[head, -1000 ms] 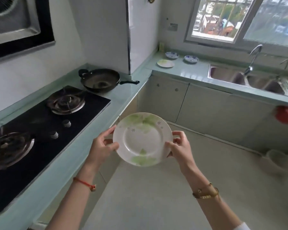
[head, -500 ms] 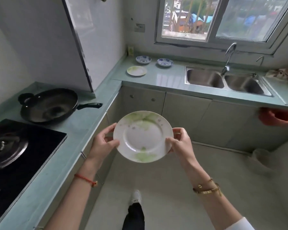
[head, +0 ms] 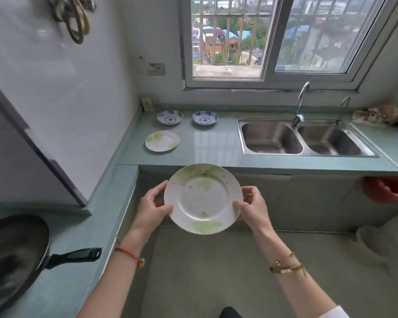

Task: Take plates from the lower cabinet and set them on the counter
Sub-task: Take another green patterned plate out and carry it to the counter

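While it is carried face-up in mid-air, the white plate with green leaves [head: 203,198] sits short of the worktop [head: 216,145], in front of the closed lower cabinet doors [head: 308,198] and over the floor. Being round, it has no long axis to speak of; its face points up and slightly toward the wearer, the far rim tipped a little higher than the near one. The left hand [head: 153,208] grasps its left rim, thumb on top and fingers underneath, and the right hand [head: 253,208] clasps the right rim the same way. This looks like the carrying step, with the set-down not yet done. Ahead on the worktop lie a matching green-leaf plate [head: 162,141] and, behind it, two small blue-patterned dishes [head: 170,117] [head: 205,117], well apart from each other. The next move, I judge, calls for reaching forward over the edge, levelling the plate and lowering it onto the bare stretch between the matching plate and the sink [head: 239,138], clear of both.
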### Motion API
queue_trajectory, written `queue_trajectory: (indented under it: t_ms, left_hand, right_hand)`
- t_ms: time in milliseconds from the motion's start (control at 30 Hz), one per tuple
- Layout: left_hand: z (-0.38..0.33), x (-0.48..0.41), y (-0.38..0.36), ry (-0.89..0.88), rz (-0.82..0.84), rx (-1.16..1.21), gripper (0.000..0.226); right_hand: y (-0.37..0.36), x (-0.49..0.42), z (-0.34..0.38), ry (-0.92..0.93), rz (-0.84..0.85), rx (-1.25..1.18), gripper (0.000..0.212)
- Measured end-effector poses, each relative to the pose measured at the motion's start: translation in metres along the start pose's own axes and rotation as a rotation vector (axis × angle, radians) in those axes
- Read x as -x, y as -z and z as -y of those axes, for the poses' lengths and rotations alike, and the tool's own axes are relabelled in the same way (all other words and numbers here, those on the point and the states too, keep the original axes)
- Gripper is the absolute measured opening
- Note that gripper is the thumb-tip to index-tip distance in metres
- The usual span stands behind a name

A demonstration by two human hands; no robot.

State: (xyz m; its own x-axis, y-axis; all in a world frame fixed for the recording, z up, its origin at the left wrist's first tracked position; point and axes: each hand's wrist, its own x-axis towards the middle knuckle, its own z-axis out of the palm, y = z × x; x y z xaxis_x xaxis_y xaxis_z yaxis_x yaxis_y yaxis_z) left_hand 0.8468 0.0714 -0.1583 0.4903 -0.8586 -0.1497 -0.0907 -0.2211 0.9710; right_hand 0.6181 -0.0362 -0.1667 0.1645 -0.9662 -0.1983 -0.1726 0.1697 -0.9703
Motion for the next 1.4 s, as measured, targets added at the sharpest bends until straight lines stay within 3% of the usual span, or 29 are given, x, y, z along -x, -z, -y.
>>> queue_trajectory:
  t_ms: [333,733,1067,1400]
  left_hand:
    - [0.003,-0.216,-0.033,0.066,-0.021,-0.080,0.076]
    - [0.021,-0.442,-0.083,0.194,-0.083,-0.288,0.075]
    - [0.049,-0.547,-0.095,0.319,0.100,-0.246,0.081]
    - [0.070,-0.598,-0.098,0.318,0.233,-0.174,0.072]
  right_hand:
    - [-0.042,-0.220,0.012,-0.058,0.051,0.041,0.036]
    - [-0.098,-0.467,0.014,-0.147,0.154,0.303,0.038]
    - [-0.124,-0.572,-0.022,-0.289,0.129,0.467,0.043]
    - [-0.140,-0.608,-0.040,-0.385,0.104,0.518,0.045]
